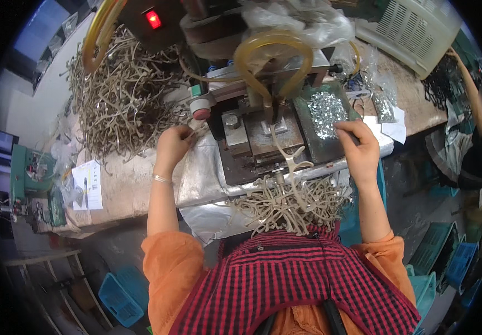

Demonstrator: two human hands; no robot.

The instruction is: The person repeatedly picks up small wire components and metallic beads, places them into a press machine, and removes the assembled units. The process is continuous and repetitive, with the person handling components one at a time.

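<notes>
My left hand [174,147] is closed, thumb and fingertips together, beside the press's red-topped button [200,108]. The end of a beige branched piece seems to be at its fingertips, but I cannot make out a grip. At the right, my right hand [362,149] pinches at the edge of a pile of small shiny metal bits [325,114]; anything between finger and thumb is too small to see. Between the hands, a beige forked piece [292,159] reaches from under the bench press head [273,114] toward me. More such pieces [296,205] are heaped close to my apron.
A large tangled heap of beige pieces [126,92] covers the bench's left. Yellow tubes [274,38] loop over the press. A pale vented crate [411,33] stands back right. A paper with a pen [87,185] lies left. Another person's arm [471,92] shows far right.
</notes>
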